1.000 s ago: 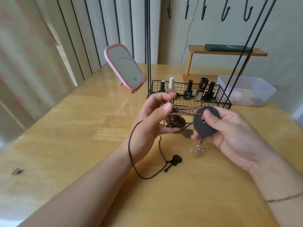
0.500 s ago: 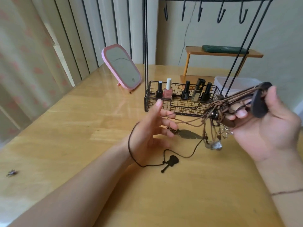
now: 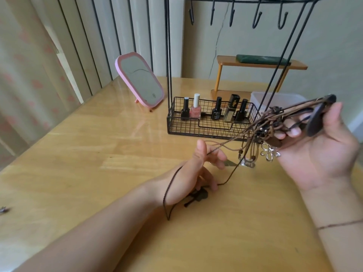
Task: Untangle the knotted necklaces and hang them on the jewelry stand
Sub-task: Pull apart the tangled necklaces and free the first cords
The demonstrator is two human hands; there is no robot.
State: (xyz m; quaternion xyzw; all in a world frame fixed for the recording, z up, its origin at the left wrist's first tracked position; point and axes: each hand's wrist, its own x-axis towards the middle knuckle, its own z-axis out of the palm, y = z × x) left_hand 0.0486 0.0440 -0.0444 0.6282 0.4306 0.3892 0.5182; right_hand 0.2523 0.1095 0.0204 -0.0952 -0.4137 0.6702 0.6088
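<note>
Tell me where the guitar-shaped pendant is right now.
In the head view, the guitar-shaped pendant lies on the wooden table, partly under the fingers of the left hand, in front of the jewelry stand.

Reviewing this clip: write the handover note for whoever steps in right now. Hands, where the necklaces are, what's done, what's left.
Right hand: raised, holds the knotted bundle of necklaces, dark disc pendant under the thumb.
Left hand: low over the table, fingers loosely curled, a dark cord looped round the wrist and running up to the bundle; whether it pinches the cord is unclear.
Guitar pendant lies on the table beneath the left hand.
Jewelry stand: visible hooks bare.
Done: nothing hung.
Left: free every necklace, hang them.
</note>
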